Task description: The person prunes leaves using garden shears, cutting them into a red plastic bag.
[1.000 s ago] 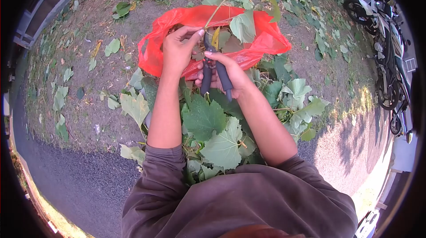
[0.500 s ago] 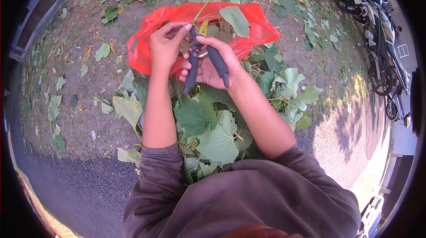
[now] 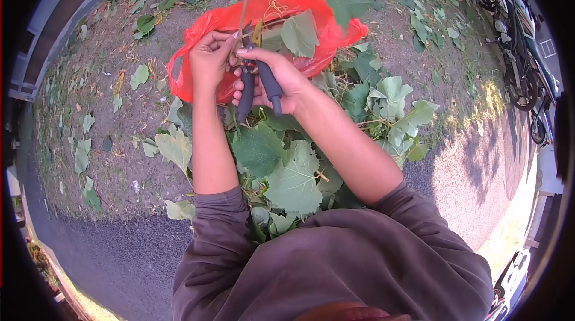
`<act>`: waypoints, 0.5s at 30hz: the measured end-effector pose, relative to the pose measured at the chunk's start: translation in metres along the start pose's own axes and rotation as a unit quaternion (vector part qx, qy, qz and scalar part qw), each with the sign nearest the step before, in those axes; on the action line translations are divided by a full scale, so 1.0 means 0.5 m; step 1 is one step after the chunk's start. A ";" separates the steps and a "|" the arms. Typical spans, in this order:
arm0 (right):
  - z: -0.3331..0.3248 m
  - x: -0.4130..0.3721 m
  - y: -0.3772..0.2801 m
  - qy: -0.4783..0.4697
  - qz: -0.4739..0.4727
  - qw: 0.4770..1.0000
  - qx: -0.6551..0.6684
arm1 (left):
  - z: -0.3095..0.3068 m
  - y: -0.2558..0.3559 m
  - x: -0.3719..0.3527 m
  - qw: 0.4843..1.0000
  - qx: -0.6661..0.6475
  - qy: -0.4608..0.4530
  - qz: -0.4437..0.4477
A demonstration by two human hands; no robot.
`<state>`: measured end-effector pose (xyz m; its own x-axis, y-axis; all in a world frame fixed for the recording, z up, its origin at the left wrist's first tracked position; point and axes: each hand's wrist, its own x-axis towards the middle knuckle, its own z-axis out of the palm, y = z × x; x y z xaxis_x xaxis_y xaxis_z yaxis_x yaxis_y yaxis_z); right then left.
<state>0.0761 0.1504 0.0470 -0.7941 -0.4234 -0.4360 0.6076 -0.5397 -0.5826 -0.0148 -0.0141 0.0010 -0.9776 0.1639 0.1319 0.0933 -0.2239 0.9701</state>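
Both arms reach forward from pushed-up brown sleeves, forearms bare and angled toward each other. The left hand is raised with its fingertips pinched together. The right hand, just beside it, has its fingers curled in a grip, thumb on top.

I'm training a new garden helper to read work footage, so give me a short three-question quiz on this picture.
1. Multiple choice: the right hand grips A) grey-handled pruning shears, B) a hammer, C) a broom.
2. True or false: the red plastic bag lies farther from the person than the pile of broad green leaves.
3. Short answer: what does the left hand pinch?
Key: 1 A; 2 true; 3 a thin green twig.
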 end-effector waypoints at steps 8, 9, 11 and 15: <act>-0.018 -0.004 0.003 0.013 -0.010 1.000 -0.006 | 0.020 0.009 -0.002 0.998 0.051 0.033 0.024; -0.020 -0.007 0.000 0.021 -0.015 1.000 -0.007 | 0.022 0.009 -0.003 0.993 0.071 0.017 0.088; -0.025 -0.014 -0.010 0.023 -0.023 0.999 -0.020 | 0.026 0.007 -0.008 0.993 0.082 0.015 0.082; -0.040 -0.014 -0.020 0.006 -0.017 1.000 0.008 | 0.032 0.012 -0.015 0.990 0.115 0.015 0.086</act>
<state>0.0754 0.1733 0.0421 -0.8147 -0.3959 -0.4237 0.5799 -0.5650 -0.5869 -0.0039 -0.0013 0.0091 -0.9486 0.1131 0.2957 0.2951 -0.0217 0.9552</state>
